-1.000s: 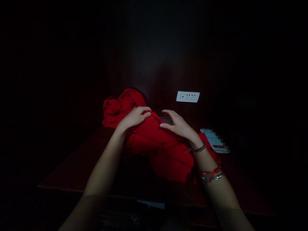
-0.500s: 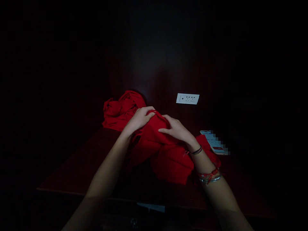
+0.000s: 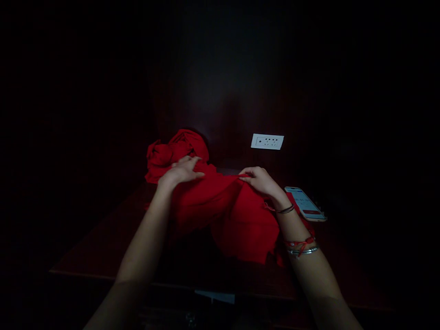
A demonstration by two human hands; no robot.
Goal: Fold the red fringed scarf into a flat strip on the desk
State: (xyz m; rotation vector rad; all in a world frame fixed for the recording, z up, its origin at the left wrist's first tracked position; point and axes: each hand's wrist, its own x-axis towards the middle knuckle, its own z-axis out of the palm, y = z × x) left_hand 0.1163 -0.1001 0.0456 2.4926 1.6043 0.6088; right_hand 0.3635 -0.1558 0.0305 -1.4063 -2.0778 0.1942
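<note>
A red cloth [image 3: 206, 197] lies loosely spread across the dark table, with folds and a raised edge. My right hand [image 3: 259, 179] pinches that edge between thumb and fingers, lifting it slightly. On the cloth's left part rests my left hand [image 3: 184, 170], palm down, its fingers and thumb apart. Just beyond it sits a crumpled heap of red fabric [image 3: 189, 143]; whether this joins the spread cloth I cannot tell. Bracelets circle my right wrist and forearm.
A phone [image 3: 305, 205] with a lit screen lies on the table [image 3: 103, 256] to the right, close to the cloth. Behind stands a dark wall with a white socket plate [image 3: 267, 141]. The table's front edge runs below my forearms. Surroundings are very dark.
My hands have moved apart. The left one has shifted left, its fingers now spread on the fabric; the right has closed to a pinch. Between them the cloth is stretched flatter.
</note>
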